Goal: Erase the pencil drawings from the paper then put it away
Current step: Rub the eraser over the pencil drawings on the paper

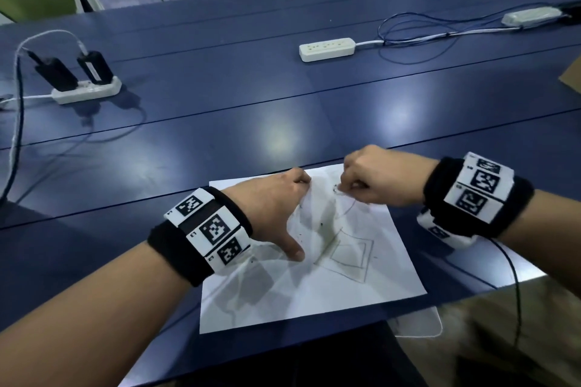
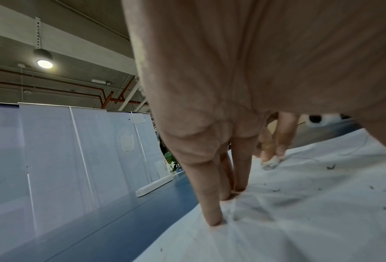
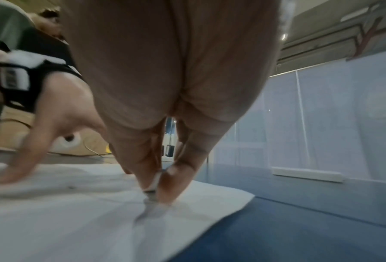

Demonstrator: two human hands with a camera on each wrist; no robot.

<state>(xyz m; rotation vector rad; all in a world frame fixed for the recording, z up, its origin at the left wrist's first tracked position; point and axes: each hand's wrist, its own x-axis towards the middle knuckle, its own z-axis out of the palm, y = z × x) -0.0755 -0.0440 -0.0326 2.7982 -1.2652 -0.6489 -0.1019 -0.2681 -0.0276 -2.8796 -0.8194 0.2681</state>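
Note:
A white sheet of paper with pencil drawings, among them a square and a faint curved line, lies on the blue table at its near edge. My left hand presses the sheet flat with straight, spread fingers and thumb. At the paper's far edge my right hand pinches a small whitish eraser between thumb and fingers, its tip on the paper. The left wrist view shows the eraser against the creased paper. Dark eraser crumbs dot the sheet.
Two white power strips sit on the table, one at far left with black adapters plugged in, one at the far middle with cables. A white adapter lies far right. White partition panels stand behind.

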